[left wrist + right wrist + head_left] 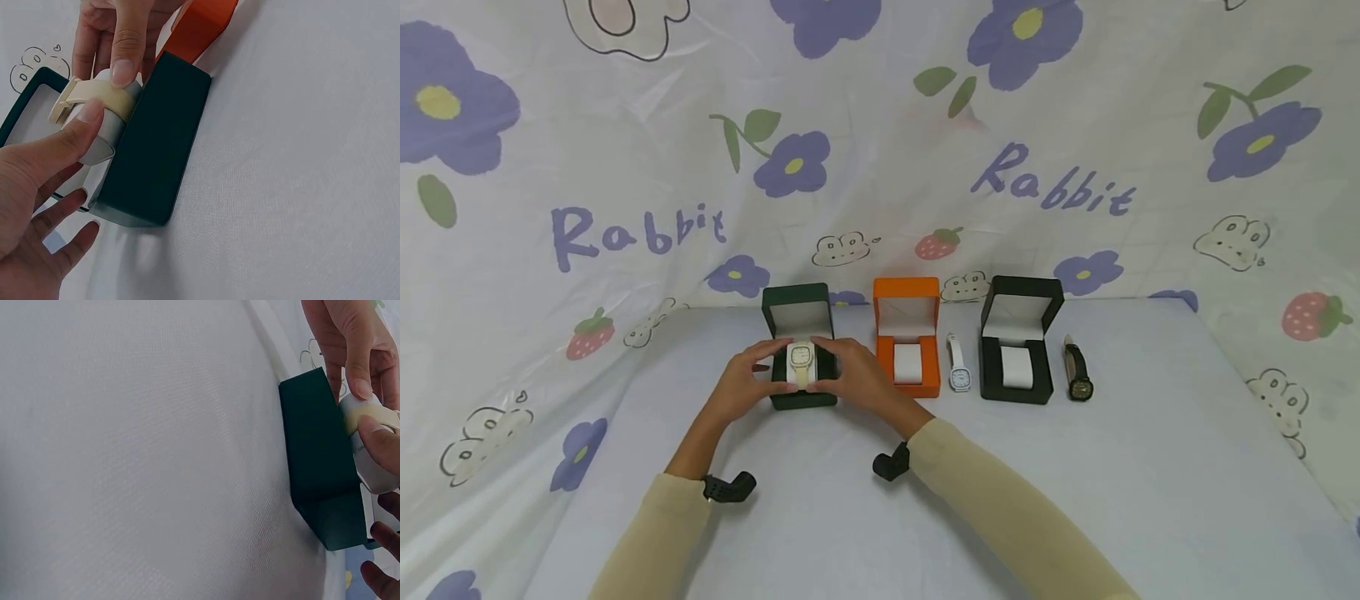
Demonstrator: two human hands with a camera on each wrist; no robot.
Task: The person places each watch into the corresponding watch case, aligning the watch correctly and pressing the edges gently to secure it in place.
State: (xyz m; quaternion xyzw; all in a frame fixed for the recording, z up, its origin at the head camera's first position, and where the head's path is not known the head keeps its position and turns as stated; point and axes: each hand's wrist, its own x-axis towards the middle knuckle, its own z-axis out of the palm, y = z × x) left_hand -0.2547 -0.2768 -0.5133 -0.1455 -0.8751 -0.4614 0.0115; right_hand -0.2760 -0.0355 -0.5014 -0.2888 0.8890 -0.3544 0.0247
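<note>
A cream watch (801, 357) with a squarish face is wrapped round a white cushion (95, 152), over the seat of an open dark green watch box (156, 144). My left hand (743, 385) holds the cushion from the left side, its thumb on the strap edge in the left wrist view. From the other side my right hand (857, 373) grips the cushion, thumb pressed near the strap (365, 415). Both hands' other fingers reach behind the cushion or along the box, partly hidden. The box lid (796, 292) stands raised behind.
Right of the hands stands an open orange watch box (932, 367) with a white cushion, then a silver-white watch (958, 367). Farther right are an open black watch box (1037, 379) and a dark watch (1078, 375). A patterned cloth (880, 167) hangs behind the table (1075, 500).
</note>
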